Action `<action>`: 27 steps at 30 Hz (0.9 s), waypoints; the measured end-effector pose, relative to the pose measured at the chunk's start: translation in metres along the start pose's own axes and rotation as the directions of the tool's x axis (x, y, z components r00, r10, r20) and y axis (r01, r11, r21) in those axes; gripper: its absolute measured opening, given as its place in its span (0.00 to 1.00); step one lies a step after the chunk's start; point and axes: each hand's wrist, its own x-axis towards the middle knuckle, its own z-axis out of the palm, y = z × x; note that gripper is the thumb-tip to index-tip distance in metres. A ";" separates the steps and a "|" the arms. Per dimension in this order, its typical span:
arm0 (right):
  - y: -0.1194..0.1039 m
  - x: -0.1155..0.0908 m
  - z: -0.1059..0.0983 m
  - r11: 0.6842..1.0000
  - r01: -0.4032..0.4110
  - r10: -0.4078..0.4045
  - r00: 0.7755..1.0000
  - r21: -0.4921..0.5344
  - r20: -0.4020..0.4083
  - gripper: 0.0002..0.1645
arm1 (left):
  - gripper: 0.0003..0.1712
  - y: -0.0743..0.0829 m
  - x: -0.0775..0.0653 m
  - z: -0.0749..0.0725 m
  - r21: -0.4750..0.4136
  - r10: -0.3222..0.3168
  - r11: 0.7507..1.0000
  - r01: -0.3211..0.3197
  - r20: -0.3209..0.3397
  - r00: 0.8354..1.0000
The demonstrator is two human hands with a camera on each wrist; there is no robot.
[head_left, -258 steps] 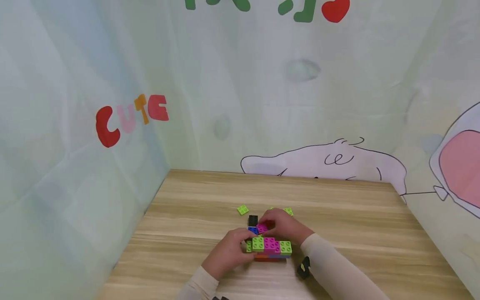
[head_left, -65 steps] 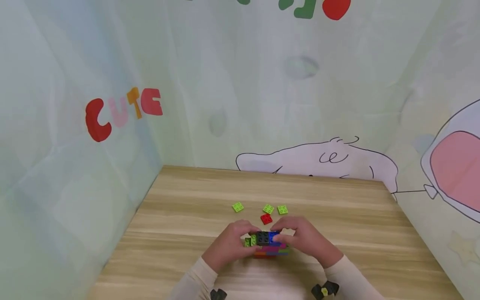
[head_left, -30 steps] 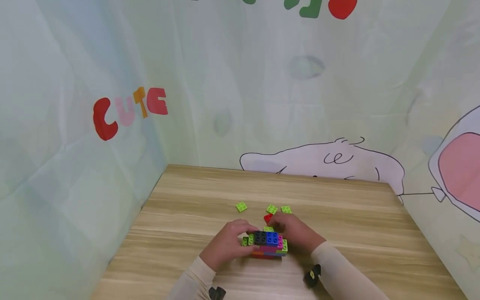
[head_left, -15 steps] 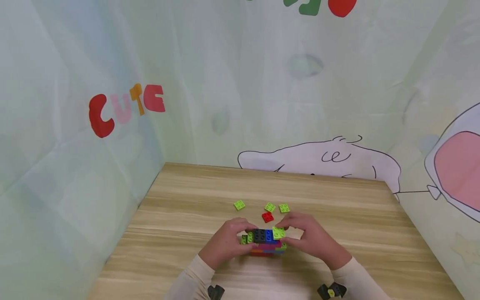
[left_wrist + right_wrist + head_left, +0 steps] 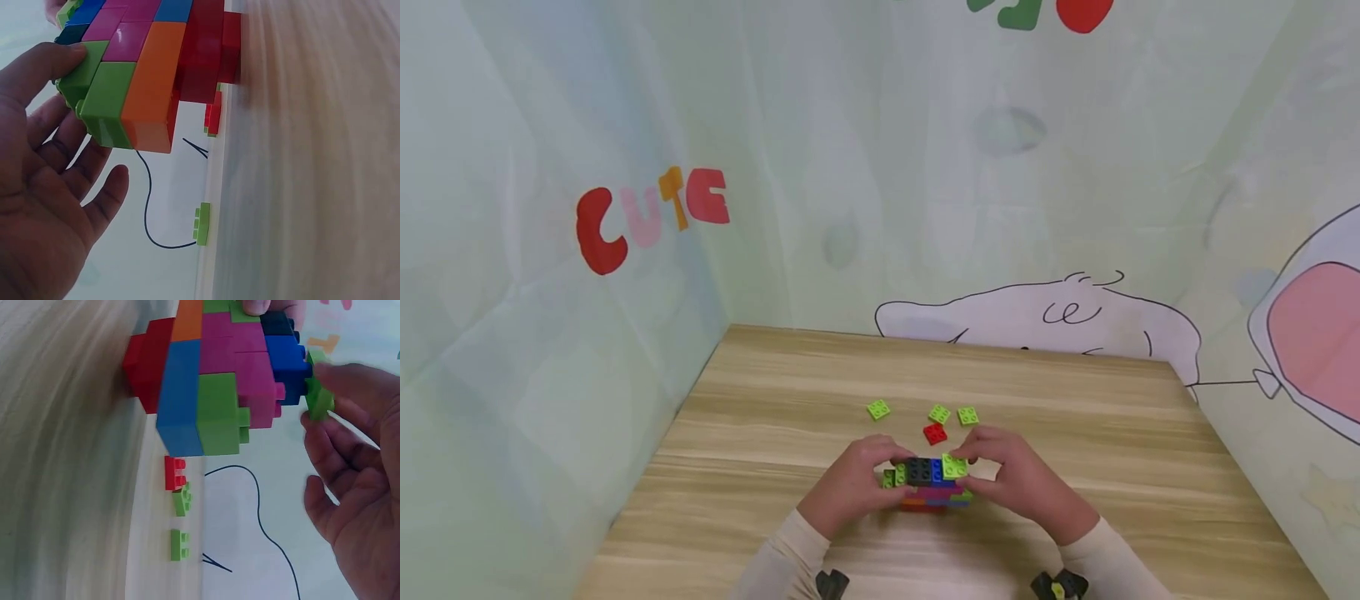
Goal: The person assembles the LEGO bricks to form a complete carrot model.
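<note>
A stepped stack of toy building bricks (image 5: 928, 496) stands on the table in several layers: red, orange, blue, magenta and lime green. My left hand (image 5: 852, 485) grips its left end, thumb on the near side and fingers behind. On the top layer sit a black brick (image 5: 919, 472) and a blue brick (image 5: 286, 370). At the top right, my right hand (image 5: 1028, 485) pinches a thin lime green brick (image 5: 954, 467) between thumb and fingers. In the right wrist view this brick lies against the blue brick's studs; whether it is fully seated I cannot tell.
Behind the stack lie a loose red brick (image 5: 935, 433) and lime green bricks, one at left (image 5: 878, 409), one in the middle (image 5: 939, 413) and one at right (image 5: 967, 415). A printed cloth wall (image 5: 805, 250) borders the wooden table (image 5: 760, 400) at back and left.
The black and blue bricks have come from behind onto the stack. My right hand has brought a lime green brick from behind to the top, then shifted it slightly left. My left hand keeps its grip.
</note>
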 end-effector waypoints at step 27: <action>0.007 -0.004 0.012 0.996 -0.079 0.081 0.996 0.048 -0.035 0.21 | 0.20 0.006 0.003 0.001 0.040 0.049 0.998 -0.048 -0.014 0.999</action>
